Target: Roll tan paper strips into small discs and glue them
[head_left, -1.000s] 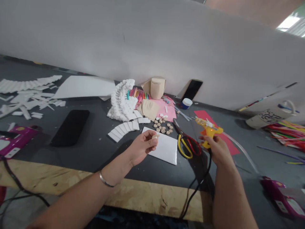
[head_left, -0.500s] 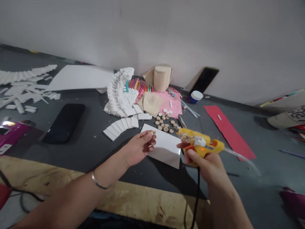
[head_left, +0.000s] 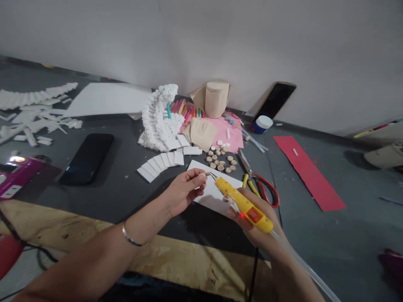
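Note:
My left hand [head_left: 189,187] pinches a small beige piece [head_left: 207,173] between thumb and fingertips; its exact kind is hard to make out. Wrapped round a yellow hot glue gun [head_left: 234,195], my right hand [head_left: 252,222] points its metal nozzle left, right at the small piece. A clear glue stick [head_left: 310,268] sticks out of the gun's back end. Below both hands lies a white sheet [head_left: 209,195]. Just beyond it are several small beige discs [head_left: 217,161]. Red-handled scissors [head_left: 267,188] and a yellow-handled tool lie beside the gun, partly hidden by it.
White rectangular tiles [head_left: 157,165] fan out left of the sheet, before a white bumpy foam-like structure [head_left: 157,119]. A phone [head_left: 88,159] lies at left; another phone [head_left: 275,100] leans on the wall. Red paper [head_left: 308,172] lies at right, near a blue jar [head_left: 262,125].
My right hand has turned the glue gun and brought its nozzle left to the piece in my left hand. The scissors have come into view. My left hand stays nearly in place.

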Demonstrator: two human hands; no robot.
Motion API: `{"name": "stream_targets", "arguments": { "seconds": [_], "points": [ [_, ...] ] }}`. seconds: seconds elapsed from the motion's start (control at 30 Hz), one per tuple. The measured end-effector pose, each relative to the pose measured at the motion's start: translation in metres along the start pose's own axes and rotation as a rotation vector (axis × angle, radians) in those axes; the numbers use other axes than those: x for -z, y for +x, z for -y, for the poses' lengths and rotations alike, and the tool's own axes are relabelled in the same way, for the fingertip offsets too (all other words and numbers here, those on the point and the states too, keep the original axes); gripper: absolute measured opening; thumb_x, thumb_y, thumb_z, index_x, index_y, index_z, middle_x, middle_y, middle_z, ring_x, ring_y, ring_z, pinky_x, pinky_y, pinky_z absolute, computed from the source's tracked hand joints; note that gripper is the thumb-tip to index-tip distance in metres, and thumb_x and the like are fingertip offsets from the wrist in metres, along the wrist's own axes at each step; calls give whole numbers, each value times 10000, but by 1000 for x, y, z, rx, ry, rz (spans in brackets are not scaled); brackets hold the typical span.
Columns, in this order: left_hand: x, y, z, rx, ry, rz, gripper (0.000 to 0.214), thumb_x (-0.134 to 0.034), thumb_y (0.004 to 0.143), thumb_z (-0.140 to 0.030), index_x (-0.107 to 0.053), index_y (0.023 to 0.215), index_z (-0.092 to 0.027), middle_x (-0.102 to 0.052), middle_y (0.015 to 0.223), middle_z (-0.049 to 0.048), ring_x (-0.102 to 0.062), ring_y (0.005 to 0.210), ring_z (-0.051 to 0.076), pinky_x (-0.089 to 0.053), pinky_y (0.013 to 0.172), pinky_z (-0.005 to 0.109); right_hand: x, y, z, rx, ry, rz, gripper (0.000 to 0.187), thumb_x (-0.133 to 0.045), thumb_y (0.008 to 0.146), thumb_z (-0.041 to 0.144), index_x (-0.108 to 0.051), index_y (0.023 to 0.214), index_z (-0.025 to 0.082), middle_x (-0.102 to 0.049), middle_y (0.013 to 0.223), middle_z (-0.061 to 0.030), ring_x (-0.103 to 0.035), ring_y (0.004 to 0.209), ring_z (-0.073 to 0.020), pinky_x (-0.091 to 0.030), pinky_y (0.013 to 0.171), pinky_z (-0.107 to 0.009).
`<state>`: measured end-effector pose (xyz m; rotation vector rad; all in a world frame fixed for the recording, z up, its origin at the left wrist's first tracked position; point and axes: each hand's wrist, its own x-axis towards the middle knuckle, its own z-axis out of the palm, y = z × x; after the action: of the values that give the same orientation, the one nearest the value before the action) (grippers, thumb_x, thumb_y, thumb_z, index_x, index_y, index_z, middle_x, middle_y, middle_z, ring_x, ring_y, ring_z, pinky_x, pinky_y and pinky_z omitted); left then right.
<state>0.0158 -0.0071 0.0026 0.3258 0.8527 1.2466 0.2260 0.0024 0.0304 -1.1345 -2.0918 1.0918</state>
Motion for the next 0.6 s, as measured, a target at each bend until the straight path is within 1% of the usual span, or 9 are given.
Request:
{"name": "stream_targets", "arguments": {
  "seconds": [0.1, 0.23, 0.37, 0.6],
  "points": [
    [1, 1, 2, -23, 44, -2, 385, -888, 570, -336, -669, 819, -139, -560, 660, -31, -493, 573, 41, -425, 571, 166, -2, 0, 2, 38, -62, 3, 190, -640, 832, 373, -555, 782, 211, -593, 746, -2, -545, 644, -142, -409, 588, -257],
    [1, 0, 1, -52, 69, 2, 380, -886, 568, -346, -670, 801, -136, -564, 679, -25, -477, 571, 41, -407, 561, 170, -3, 1, -1, 33, -83, 14, 217, -630, 842, 374, -522, 761, 204, -536, 677, 24, -504, 588, -120, -381, 553, -242],
    [0, -1, 1, -66, 71, 8, 373, -887, 566, -338, -652, 770, -133, -555, 682, -23, -465, 578, 45, -385, 552, 174, 0, 1, -4, 58, -112, -11, 212, -624, 843, 337, -499, 737, 202, -527, 674, 28, -502, 592, -115, -379, 559, -233],
    [1, -1, 2, -69, 72, 11, 360, -877, 584, -335, -654, 788, -139, -540, 664, -30, -457, 578, 48, -376, 565, 182, 0, 1, -10, 68, -176, 22, 219, -651, 824, 331, -492, 747, 201, -523, 668, 32, -484, 580, -112, -365, 544, -228]
  ]
}}
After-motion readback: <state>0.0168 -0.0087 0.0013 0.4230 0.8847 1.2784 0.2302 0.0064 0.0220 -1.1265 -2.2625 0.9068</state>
